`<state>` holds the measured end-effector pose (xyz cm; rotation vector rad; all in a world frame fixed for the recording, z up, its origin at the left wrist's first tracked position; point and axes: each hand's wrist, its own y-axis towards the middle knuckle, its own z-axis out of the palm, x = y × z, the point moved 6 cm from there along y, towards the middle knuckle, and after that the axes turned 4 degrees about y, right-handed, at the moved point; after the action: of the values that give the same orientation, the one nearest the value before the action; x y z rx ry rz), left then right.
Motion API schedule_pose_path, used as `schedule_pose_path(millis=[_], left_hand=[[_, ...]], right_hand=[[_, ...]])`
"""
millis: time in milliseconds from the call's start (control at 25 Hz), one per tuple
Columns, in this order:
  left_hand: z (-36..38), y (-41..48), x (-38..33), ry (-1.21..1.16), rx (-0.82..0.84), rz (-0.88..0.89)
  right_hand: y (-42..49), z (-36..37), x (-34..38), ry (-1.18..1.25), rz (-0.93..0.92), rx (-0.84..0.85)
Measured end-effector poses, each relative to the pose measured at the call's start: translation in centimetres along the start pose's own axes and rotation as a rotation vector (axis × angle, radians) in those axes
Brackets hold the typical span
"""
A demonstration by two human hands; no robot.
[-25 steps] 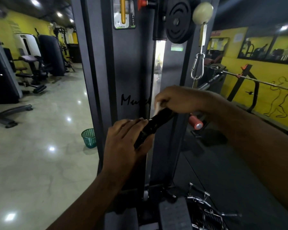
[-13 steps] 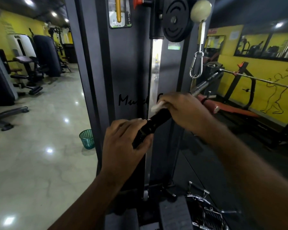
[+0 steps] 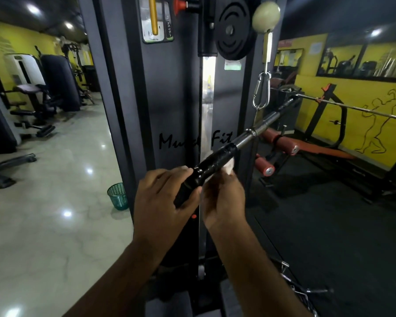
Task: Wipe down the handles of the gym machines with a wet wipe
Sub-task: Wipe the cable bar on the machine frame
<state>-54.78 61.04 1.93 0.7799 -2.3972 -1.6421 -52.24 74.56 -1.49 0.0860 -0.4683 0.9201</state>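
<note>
- Hands at work on a cable-machine bar: the left hand (image 3: pixel 167 197) is clamped around the near end of the black grip (image 3: pixel 209 164), steadying it.
- The right hand (image 3: pixel 224 197) is closed on a white wipe (image 3: pixel 229 165), pressed against the underside of the same grip, just beyond the left fingers.
- The two hands sit side by side, nearly touching, at the lower end of the bar (image 3: pixel 264 123).
- The grip shines wet along its upper surface, which suggests the wiping step is under way on this handle rather than finished.
- The bar slants up and away to the right, hung from a carabiner (image 3: pixel 262 93) on the grey machine column (image 3: pixel 169 99); its far grip (image 3: pixel 288 105) looks dry, though it is too dim to be sure.
- Likely next: slide or twist the wipe around the grip while the left hand holds firm, then shift to the part the left hand now covers, and on to the far grip.
- A green basket (image 3: pixel 118 196) stands on the pale floor (image 3: pixel 55 202) beside the column; a red-padded bench (image 3: pixel 306 148) sits further right.
</note>
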Motion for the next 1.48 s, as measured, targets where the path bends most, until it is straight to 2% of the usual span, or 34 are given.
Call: schedule_pose_path(millis=[80,160,280,440,560,640,760,840,960,1080,1200,1280,1360,1480], left_hand=[[-0.2,0.0,0.0,0.013,-0.013,0.009],[-0.3,0.2,-0.1,0.033,-0.019,0.020],[-0.4,0.1,-0.6,0.051,-0.028,0.048],[-0.4,0.4,-0.4,0.053,-0.006,0.006],[-0.8,0.3,-0.3,0.016,-0.003,-0.041],[-0.8,0.4,-0.3,-0.009,0.026,-0.078],[-0.6,0.1,-0.1,-0.011,0.075,-0.114],[-0.6,0.0,-0.2,-0.022,0.062,-0.095],[-1.1,0.2,0.0,-0.008,0.007,-0.074],[-1.7,0.6,-0.2,-0.003,-0.033,-0.051],[-2.0,0.5,-0.7,-0.012,-0.066,-0.024],[-1.9,0.3,-0.5,0.006,-0.078,-0.009],[-1.5,0.1,0.0,0.025,-0.072,-0.004],[-0.6,-0.1,0.2,0.073,-0.014,-0.011]], right_hand=[[0.0,0.9,-0.3,0.102,0.127,-0.014],[0.9,0.8,0.1,0.217,0.085,-0.020],[-0.3,0.3,-0.2,0.080,0.074,0.016],[-1.6,-1.0,-0.7,0.056,0.059,-0.063],[-3.5,-0.2,-1.7,0.015,0.093,-0.008],[-4.5,-0.2,-1.9,-0.066,-0.027,-0.013],[-5.3,-0.1,-2.2,-0.315,-0.276,-0.015],[-6.1,0.4,-1.6,-0.562,-0.582,0.082],[-5.5,1.7,0.5,-1.059,-1.027,0.320],[-3.5,2.6,2.3,-1.423,-1.166,0.551],[-3.2,3.6,2.4,-1.607,-1.191,0.795],[-3.5,3.7,2.9,-1.740,-1.342,0.879],[-2.2,3.8,4.2,-1.928,-1.545,0.818],[0.7,4.4,7.0,-2.097,-1.564,0.547]])
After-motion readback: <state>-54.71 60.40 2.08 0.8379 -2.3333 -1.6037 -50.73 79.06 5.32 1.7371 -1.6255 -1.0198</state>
